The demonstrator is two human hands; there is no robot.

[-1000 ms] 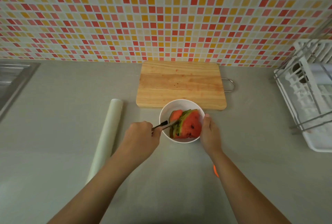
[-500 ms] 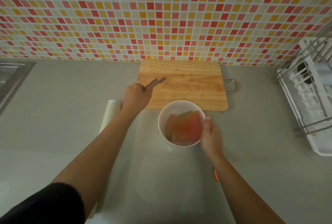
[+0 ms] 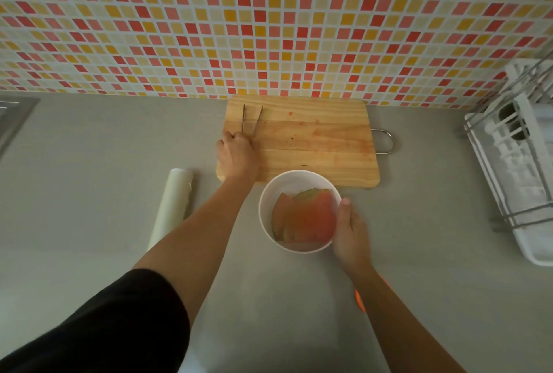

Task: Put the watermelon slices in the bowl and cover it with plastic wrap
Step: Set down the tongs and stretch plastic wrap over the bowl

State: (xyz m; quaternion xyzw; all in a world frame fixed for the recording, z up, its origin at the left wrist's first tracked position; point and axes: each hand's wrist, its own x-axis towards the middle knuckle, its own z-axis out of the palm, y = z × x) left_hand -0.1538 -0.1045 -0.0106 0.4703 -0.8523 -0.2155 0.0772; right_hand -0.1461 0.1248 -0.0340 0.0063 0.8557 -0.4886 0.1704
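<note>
A white bowl (image 3: 264,202) stands on the grey counter just in front of the wooden cutting board (image 3: 314,145). Several watermelon slices (image 3: 305,217) lie stacked in it and look pale and hazy. My right hand (image 3: 350,229) grips the bowl's right side, thumb on the rim. My left hand (image 3: 238,157) is at the board's left edge, curled round the handle end of metal tongs (image 3: 257,121). The tongs lie on the board with their tips spread and pointing at the wall. A roll of plastic wrap (image 3: 172,208) lies on the counter left of my left arm.
A white dish rack (image 3: 514,163) stands at the right edge. A sink corner (image 3: 12,121) shows at the far left. The tiled wall runs behind the board. A small orange object (image 3: 360,301) peeks out from under my right forearm.
My left hand lifted the tongs out of the bowl, carried them left and back, and brought them down onto the cutting board. My right hand stayed on the bowl.
</note>
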